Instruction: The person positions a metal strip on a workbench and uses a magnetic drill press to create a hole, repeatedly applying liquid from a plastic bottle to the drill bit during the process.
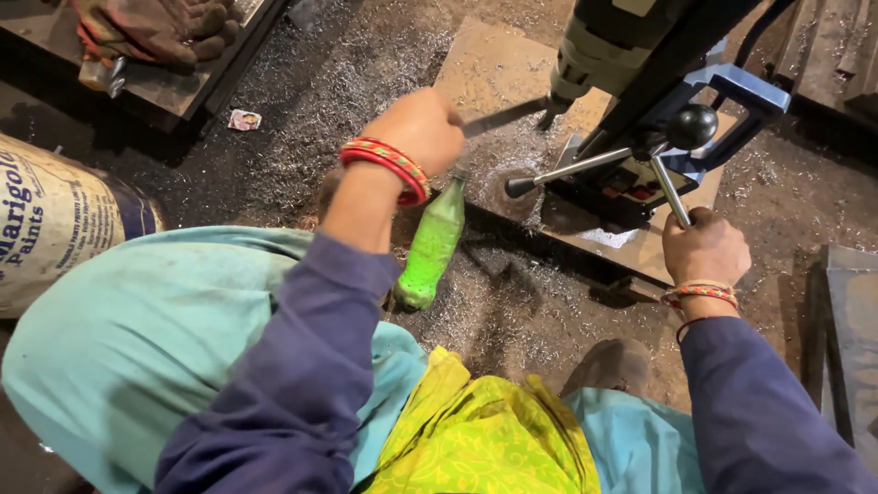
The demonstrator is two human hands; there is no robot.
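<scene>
My left hand point(416, 128) is closed around a thin metal rod point(498, 119) that points toward the drill's tip point(551, 112). My right hand point(702, 247) grips one spoke of the feed handle point(672, 187) of a magnetic drill machine point(640, 101). The machine stands on a flat steel plate point(494, 64) covered with metal shavings. A green plastic bottle point(430, 245) lies on the ground just under my left wrist. Both wrists wear red and gold bangles.
Metal shavings litter the dark floor. A paint drum point(55, 215) lies at the left. Work gloves point(155, 32) rest on a steel beam at the top left. Another steel plate edge point(851, 329) sits at the right. My knees in teal cloth fill the foreground.
</scene>
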